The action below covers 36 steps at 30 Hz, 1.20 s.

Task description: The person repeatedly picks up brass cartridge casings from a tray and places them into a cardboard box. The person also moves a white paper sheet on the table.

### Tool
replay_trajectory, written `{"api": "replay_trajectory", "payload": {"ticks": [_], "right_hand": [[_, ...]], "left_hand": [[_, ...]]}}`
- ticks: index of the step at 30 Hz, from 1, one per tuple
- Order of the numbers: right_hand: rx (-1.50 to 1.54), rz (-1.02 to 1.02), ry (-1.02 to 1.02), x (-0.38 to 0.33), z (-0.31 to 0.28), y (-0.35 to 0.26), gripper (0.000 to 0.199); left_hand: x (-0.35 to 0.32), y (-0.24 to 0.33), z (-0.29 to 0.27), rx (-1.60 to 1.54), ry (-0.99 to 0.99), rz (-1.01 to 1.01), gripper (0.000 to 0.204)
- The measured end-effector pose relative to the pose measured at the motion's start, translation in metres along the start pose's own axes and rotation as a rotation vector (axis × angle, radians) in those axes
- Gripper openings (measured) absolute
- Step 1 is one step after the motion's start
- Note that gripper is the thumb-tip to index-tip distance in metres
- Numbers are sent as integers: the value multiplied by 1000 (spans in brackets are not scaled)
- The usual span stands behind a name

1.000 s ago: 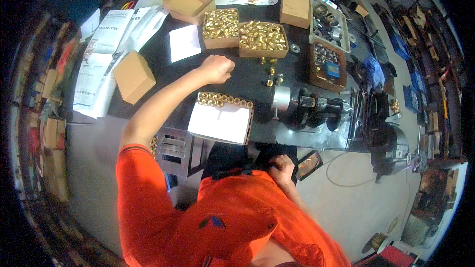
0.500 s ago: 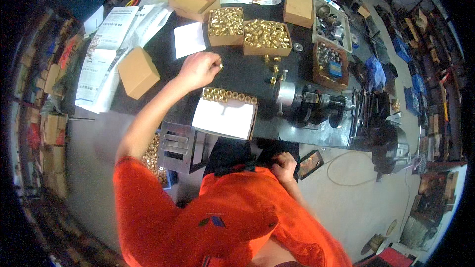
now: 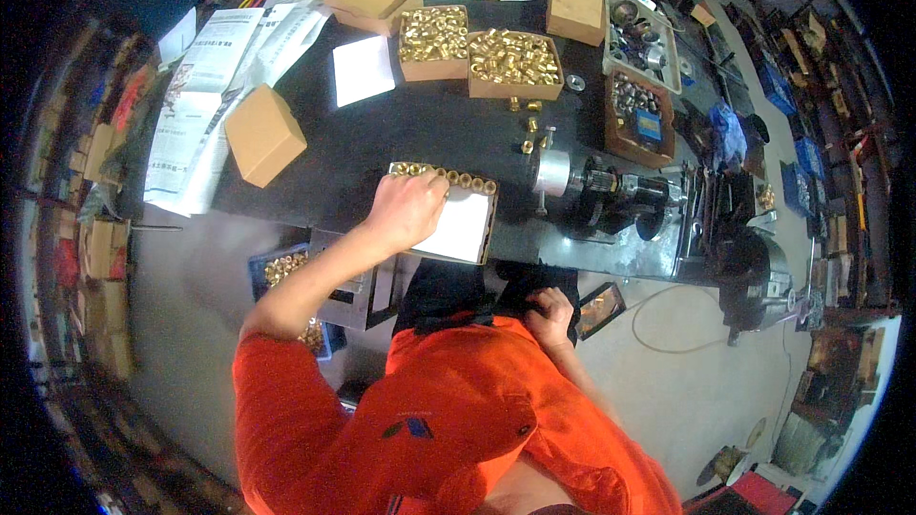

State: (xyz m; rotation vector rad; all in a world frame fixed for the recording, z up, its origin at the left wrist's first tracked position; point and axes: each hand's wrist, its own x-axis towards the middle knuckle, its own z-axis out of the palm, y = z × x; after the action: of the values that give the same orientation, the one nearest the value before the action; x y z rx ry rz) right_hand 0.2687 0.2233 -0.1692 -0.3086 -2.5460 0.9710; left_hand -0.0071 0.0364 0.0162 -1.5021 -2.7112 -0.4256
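My left hand (image 3: 410,210) is over a shallow open cardboard box (image 3: 487,219) at the table's near edge. Its fingers are pinched together at the far side of the box, on a small brass fitting that they mostly hide. Brass fittings (image 3: 465,180) stand in rows along that far side, and a white sheet (image 3: 463,224) covers the rest of the box's inside. My right hand (image 3: 549,317) rests on my thigh, fingers curled in, with nothing seen in it.
Two boxes heaped with brass fittings (image 3: 515,65) stand farther back, with a few loose fittings (image 3: 529,146) nearer. A metal chucked fixture (image 3: 553,174) stands to the right. Newspaper (image 3: 196,105), a closed carton (image 3: 264,136) and white paper (image 3: 363,71) lie left. A bin of brass parts (image 3: 286,267) sits below the table.
My left hand has come back toward me from the middle of the table, carrying the small brass fitting to the box's rows. My right hand stays on my thigh.
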Motion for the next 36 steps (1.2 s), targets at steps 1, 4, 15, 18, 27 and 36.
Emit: {"api": "replay_trajectory", "payload": {"ticks": [1,4,15,18,27,36], "right_hand": [[-2,-14,14,5,-3,-6,20],[-11,-12,8,6,-3,-8,19],[-18,32,-35,1,-1,-2,21],[-18,32,-33,1,-1,-2,20],[-1,40,-32,4,-5,-6,20],[7,25,-18,6,-4,-6,19]], "left_hand": [[1,0,1,11,-5,-10,12],[4,0,2,32,-16,-31,13],[9,5,-5,92,-149,-102,18],[9,4,-5,90,-115,-95,19],[11,1,-7,55,-102,-55,19],[14,-3,-8,90,-158,-14,19]]}}
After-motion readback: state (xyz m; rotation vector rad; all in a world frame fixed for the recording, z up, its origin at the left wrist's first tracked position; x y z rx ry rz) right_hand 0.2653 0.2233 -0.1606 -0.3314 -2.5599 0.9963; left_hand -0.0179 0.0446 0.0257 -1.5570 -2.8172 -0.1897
